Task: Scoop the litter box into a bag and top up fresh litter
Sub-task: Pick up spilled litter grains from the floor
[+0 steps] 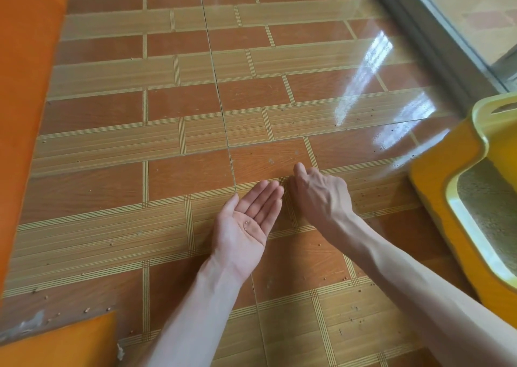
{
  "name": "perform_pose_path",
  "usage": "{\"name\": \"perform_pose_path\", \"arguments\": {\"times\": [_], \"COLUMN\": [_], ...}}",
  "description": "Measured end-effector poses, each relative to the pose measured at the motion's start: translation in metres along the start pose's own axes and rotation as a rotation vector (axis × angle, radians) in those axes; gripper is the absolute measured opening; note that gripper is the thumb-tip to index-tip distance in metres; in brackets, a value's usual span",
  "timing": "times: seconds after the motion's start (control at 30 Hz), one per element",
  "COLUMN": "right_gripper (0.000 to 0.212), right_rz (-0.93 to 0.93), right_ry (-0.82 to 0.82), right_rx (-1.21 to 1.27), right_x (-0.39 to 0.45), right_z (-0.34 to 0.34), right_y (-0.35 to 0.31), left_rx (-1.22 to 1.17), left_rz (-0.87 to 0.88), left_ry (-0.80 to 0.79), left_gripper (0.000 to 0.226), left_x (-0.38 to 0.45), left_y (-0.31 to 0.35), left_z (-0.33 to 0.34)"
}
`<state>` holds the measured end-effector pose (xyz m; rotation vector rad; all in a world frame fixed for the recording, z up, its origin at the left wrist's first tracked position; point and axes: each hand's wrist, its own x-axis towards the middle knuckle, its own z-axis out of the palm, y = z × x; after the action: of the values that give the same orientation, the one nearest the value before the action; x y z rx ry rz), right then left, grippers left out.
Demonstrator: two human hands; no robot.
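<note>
1. Nearest the camera there's one orange wall corner at bottom left, with chipped paint along its base and a few crumbs of litter lying beside it.
2. Two bare forearms come in from the near edge, both reaching out over the tiled floor.
3. The left hand lies palm up, fingers straight and together, flat and relaxed, not gripping anything. About three or four tiny litter grains sit in the hollow of the palm. They're so small I can't count them properly.
4. The right hand is just right of it, back of the hand up, fingers curled down onto the floor with the thumb and forefinger pinched together at the tile. Whether there's a grain between them I honestly can't tell, the fingertips are hidden.
5. One litter box sits at the right edge, near to mid distance: orange base, pale yellow rim on top, grainy beige litter inside. Only part of it is in frame. It's well apart from the left hand and near the right forearm.
6. Loose litter specks are scattered over the floor, thickest near the box and at the near right.
7. Further out, one long crack runs up the tiles, and a glass door with a grey frame fills the far right. The orange wall runs along the whole left side.
</note>
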<state>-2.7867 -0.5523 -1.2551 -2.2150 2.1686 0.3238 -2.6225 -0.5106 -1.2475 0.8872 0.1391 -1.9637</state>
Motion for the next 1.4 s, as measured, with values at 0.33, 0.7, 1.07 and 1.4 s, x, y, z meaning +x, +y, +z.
{"name": "perform_pose_path", "arguments": {"times": [0.33, 0.7, 1.07, 1.4], "right_gripper": [0.016, 0.032, 0.032, 0.014], "right_rz": [-0.008, -0.268, 0.107, 0.05], "right_ry": [0.095, 0.158, 0.197, -0.022], "right_rx": [0.211, 0.501, 0.133, 0.013], "right_x": [-0.018, -0.083, -0.021, -0.002], "right_z": [-0.014, -0.039, 0.009, 0.003], "right_y": [0.006, -0.029, 0.062, 0.062], "left_rx": [0.005, -0.012, 0.007, 0.035], "left_rz": [0.019, -0.071, -0.06, -0.06], "left_ry": [0.014, 0.024, -0.009, -0.015], "left_gripper": [0.053, 0.052, 0.048, 0.05], "left_x": [0.001, 0.013, 0.007, 0.008], "left_y": [-0.004, -0.027, -0.03, -0.032], "left_z": [0.001, 0.015, 0.016, 0.016]}}
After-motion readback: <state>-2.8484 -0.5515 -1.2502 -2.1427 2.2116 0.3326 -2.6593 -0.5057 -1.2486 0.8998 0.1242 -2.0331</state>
